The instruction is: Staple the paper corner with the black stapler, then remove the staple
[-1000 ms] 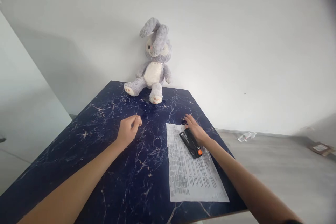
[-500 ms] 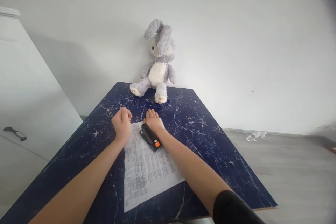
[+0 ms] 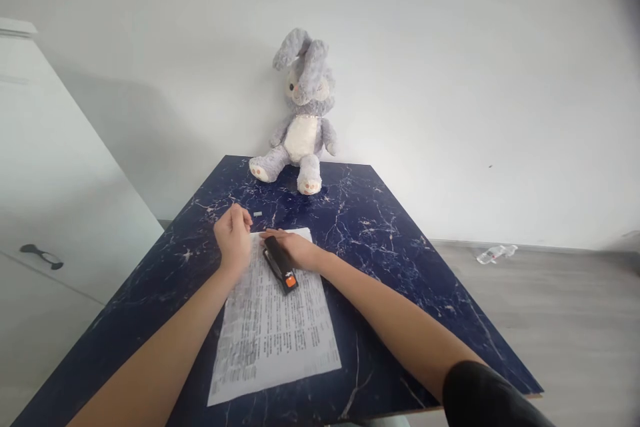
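Note:
A black stapler (image 3: 281, 265) with an orange patch lies aslant on a printed sheet of paper (image 3: 280, 347). Against the stapler's far right side rests my right hand (image 3: 296, 250), its fingers stretched out to the left behind the stapler's far end. My left hand (image 3: 233, 233) is closed in a fist at the paper's upper left edge; whatever its fingers may hold is hidden. Just beyond the two hands, a small pale strip (image 3: 257, 214) lies on the table.
A grey plush rabbit (image 3: 303, 127) sits at the back of the dark blue marbled table (image 3: 400, 300), against the wall. To the left stands a white cabinet (image 3: 60, 167) with a black handle. Clear plastic packaging (image 3: 497, 253) lies on the floor at right.
My right hand has turned from pointing forward to pointing left. The paper has swung round, with its near edge further left, and the stapler has shifted slightly left. The pale strip now shows.

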Demonstrator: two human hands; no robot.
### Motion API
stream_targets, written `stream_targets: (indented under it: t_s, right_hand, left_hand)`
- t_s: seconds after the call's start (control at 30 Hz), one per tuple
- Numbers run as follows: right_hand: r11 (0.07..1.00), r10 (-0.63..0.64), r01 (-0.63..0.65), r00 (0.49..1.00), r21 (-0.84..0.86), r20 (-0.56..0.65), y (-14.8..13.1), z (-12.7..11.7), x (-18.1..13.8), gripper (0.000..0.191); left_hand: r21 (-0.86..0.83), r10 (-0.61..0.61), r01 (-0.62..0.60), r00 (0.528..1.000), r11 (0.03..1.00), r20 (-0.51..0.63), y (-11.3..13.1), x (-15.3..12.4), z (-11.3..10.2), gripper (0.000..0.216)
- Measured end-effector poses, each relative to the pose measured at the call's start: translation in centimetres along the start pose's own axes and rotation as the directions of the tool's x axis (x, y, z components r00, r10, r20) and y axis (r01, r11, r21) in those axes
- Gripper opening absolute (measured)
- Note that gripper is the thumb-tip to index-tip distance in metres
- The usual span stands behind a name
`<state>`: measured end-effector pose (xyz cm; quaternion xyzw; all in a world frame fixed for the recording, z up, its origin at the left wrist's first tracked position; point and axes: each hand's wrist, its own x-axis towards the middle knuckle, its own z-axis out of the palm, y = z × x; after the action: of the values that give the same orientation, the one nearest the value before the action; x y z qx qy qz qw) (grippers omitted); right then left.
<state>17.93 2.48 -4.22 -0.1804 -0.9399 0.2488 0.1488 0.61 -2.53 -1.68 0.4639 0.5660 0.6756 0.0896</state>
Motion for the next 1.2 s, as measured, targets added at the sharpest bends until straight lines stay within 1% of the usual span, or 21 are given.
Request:
stream_targets:
  t_s: [0.07,0.13,0.2,0.27,0.3,0.33,0.37,0.4,0.43,0.47,0.5,0.57,0.6,0.7,0.77,0.83,0.9,1.0,1.07,1.13,1.2]
  right_hand:
    - [0.999,0.039,-0.039,0.998,-0.005,-0.043,1.0,-0.6,-2.4,0.045]
    - [0.997,0.073,-0.073,0.993,0.002,-0.095,2.0,-1.3,-4.7,0.044]
    - [0.994,0.109,-0.108,0.985,0.019,-0.13,2.8,-2.1,-6.4,0.042]
    - [0.989,0.146,-0.139,0.975,0.054,-0.169,3.1,-3.0,-7.5,0.04]
    - [0.981,0.188,-0.175,0.957,0.078,-0.221,2.9,-3.4,-7.9,0.038]
    - [0.967,0.255,-0.234,0.921,0.106,-0.293,2.5,-3.8,-8.1,0.036]
    - [0.941,0.338,-0.309,0.866,0.138,-0.367,2.0,-4.1,-8.4,0.034]
    - [0.905,0.425,-0.391,0.802,0.168,-0.42,1.2,-4.4,-8.6,0.032]
    - [0.865,0.497,-0.467,0.746,0.185,-0.443,0.3,-4.6,-9.0,0.031]
    - [0.834,0.543,-0.524,0.718,0.175,-0.437,-0.7,-4.7,-9.3,0.031]
    - [0.82,0.558,-0.556,0.72,0.138,-0.413,-1.7,-4.8,-9.8,0.033]
    - [0.825,0.538,-0.564,0.768,0.032,-0.349,-3.5,-4.7,-10.6,0.04]
    - [0.83,0.526,-0.557,0.789,-0.009,-0.319,-4.1,-4.7,-11.0,0.04]
    - [0.846,0.499,-0.529,0.827,-0.058,-0.259,-4.7,-5.0,-11.6,0.017]
    - [0.874,0.447,-0.48,0.855,-0.072,-0.263,-4.2,-5.4,-11.8,0.007]
    - [0.905,0.376,-0.416,0.882,-0.094,-0.283,-3.4,-5.8,-12.1,0.01]
    - [0.927,0.312,-0.355,0.908,-0.118,-0.281,-2.6,-6.1,-12.5,0.021]
    - [0.963,0.206,-0.239,0.951,-0.126,-0.232,-1.7,-6.5,-13.3,0.032]
    - [0.984,0.158,-0.169,0.971,-0.048,-0.178,-1.1,-7.0,-13.7,0.034]
    - [0.988,0.131,-0.121,0.986,0.099,-0.105,-0.4,-7.6,-14.0,0.036]
    - [0.961,0.123,-0.11,0.992,0.253,-0.036,0.4,-8.1,-14.2,0.038]
  left_hand:
    - [-0.001,-0.002,0.002,0.989,1.0,0.145,-0.1,-0.7,0.6,0.04]
    - [0.014,0.009,-0.014,0.947,1.0,0.321,-0.3,-1.4,1.5,0.04]
    - [0.043,0.057,-0.091,0.862,0.995,0.504,-0.6,-2.1,2.2,0.037]
    - [0.073,0.141,-0.248,0.744,0.966,0.653,-0.9,-2.7,2.8,0.028]
    - [0.087,0.179,-0.338,0.678,0.937,0.712,-1.0,-2.9,2.9,0.024]
    - [0.101,0.205,-0.423,0.617,0.901,0.76,-1.1,-3.1,3.0,0.023]
    - [0.116,0.215,-0.494,0.563,0.862,0.798,-1.2,-3.2,3.0,0.025]
    - [0.134,0.213,-0.552,0.518,0.823,0.829,-1.3,-3.3,2.9,0.027]
    - [0.158,0.2,-0.598,0.488,0.785,0.85,-1.3,-3.4,2.8,0.029]
    - [0.189,0.185,-0.633,0.475,0.751,0.86,-1.2,-3.5,2.8,0.029]
    - [0.221,0.169,-0.659,0.474,0.719,0.864,-1.1,-3.7,2.7,0.028]
    - [0.284,0.145,-0.694,0.49,0.662,0.86,-0.8,-4.0,2.8,0.026]
    - [0.314,0.134,-0.704,0.502,0.636,0.854,-0.6,-4.3,2.8,0.025]
    - [0.412,0.08,-0.707,0.55,0.575,0.831,0.0,-4.8,3.1,0.026]
    - [0.454,0.045,-0.689,0.575,0.565,0.817,0.1,-5.0,3.1,0.026]
    - [0.431,0.042,-0.675,0.563,0.599,0.825,-0.1,-4.8,3.0,0.028]
    - [0.379,0.061,-0.654,0.545,0.655,0.836,-0.5,-4.3,2.8,0.03]
    - [0.328,0.088,-0.64,0.529,0.695,0.844,-1.2,-3.7,2.6,0.031]
    - [0.302,0.106,-0.649,0.511,0.699,0.853,-1.5,-3.4,2.6,0.03]
    - [0.261,0.129,-0.633,0.502,0.729,0.855,-1.6,-3.3,2.7,0.03]
    - [0.193,0.159,-0.556,0.522,0.808,0.838,-1.7,-3.2,2.8,0.031]
